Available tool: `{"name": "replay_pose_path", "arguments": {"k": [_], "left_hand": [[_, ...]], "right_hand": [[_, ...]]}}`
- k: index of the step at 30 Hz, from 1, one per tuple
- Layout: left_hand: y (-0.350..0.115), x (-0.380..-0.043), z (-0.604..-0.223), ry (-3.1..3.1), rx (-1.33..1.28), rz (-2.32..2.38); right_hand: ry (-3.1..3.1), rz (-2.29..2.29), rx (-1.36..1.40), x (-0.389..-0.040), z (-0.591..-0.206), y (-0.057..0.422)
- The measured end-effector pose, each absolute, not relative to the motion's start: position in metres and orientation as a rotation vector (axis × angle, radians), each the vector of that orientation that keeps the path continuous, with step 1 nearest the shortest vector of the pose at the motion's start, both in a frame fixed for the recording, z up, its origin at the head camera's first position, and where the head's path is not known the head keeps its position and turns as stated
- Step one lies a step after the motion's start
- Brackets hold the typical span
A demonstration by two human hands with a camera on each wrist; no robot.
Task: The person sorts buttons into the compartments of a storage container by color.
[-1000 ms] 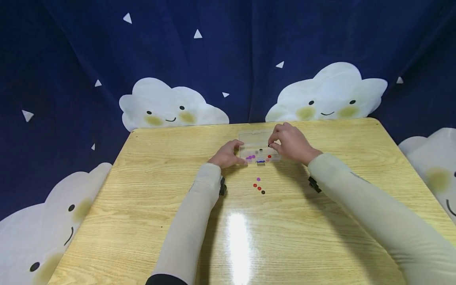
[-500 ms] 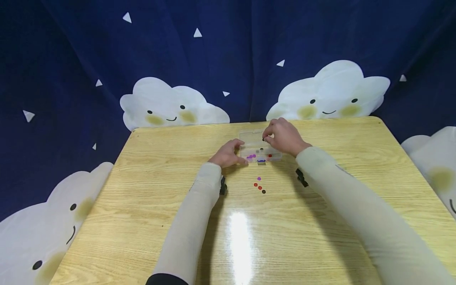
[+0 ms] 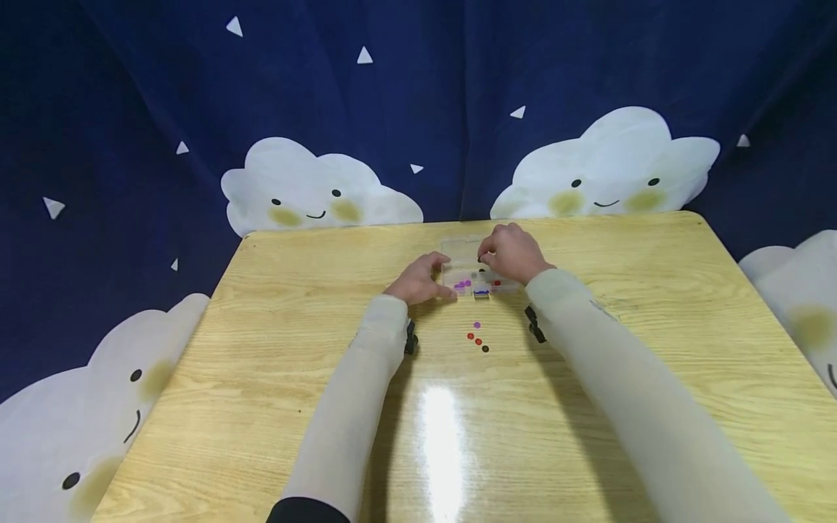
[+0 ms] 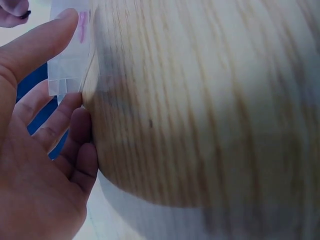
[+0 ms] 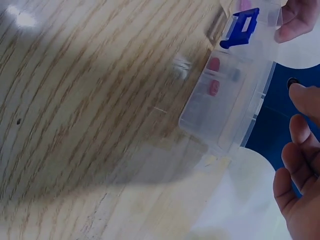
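A clear plastic box (image 3: 460, 250) with its lid raised lies near the table's far edge. At its left end my left hand (image 3: 416, 282) holds it, thumb on the near side and fingers behind, as the left wrist view also shows. Over the box, my right hand (image 3: 514, 254) pinches a small black button (image 5: 292, 81) between thumb and finger. Inside the box are several purple buttons (image 3: 463, 284) on the left, a black one (image 3: 482, 271) farther back and red buttons (image 5: 214, 87) on the right. A blue latch (image 5: 242, 27) hangs at the box's front.
In front of the box on the wooden table (image 3: 294, 327) lie a loose purple button (image 3: 476, 325), two red buttons (image 3: 474, 339) and a black button (image 3: 485, 349). A dark blue curtain (image 3: 431, 94) with white clouds hangs right behind the table's far edge.
My right hand has moved left with the black button, from the box's right end to above its middle. My left hand keeps its hold on the box.
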State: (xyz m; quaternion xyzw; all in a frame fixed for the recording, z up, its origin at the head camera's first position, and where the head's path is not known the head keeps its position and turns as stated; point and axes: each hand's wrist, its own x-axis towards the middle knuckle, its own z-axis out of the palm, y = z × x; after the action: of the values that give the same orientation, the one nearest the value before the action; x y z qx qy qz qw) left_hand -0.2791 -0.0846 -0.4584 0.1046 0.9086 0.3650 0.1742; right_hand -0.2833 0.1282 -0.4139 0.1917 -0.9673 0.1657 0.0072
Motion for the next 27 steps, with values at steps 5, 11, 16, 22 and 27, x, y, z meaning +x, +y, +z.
{"name": "replay_pose_path", "arguments": {"k": [5, 11, 16, 22, 27], "left_hand": [[-0.084, -0.282, -0.458, 2.575, 0.302, 1.027], [-0.085, -0.281, -0.457, 2.575, 0.316, 1.031], [-0.084, -0.279, -0.457, 2.572, 0.308, 1.032], [-0.084, -0.278, -0.457, 2.575, 0.304, 1.022], [-0.085, -0.278, -0.456, 2.58, 0.299, 1.024]], "right_hand": [[-3.019, 0.521, 0.584, -0.286, -0.417, 0.132], [-3.047, 0.539, 0.555, -0.286, -0.42, 0.133], [-3.042, 0.544, 0.558, -0.288, -0.427, 0.137], [-3.034, 0.567, 0.556, -0.29, -0.43, 0.142], [-3.053, 0.574, 0.537, -0.29, -0.427, 0.142]]}}
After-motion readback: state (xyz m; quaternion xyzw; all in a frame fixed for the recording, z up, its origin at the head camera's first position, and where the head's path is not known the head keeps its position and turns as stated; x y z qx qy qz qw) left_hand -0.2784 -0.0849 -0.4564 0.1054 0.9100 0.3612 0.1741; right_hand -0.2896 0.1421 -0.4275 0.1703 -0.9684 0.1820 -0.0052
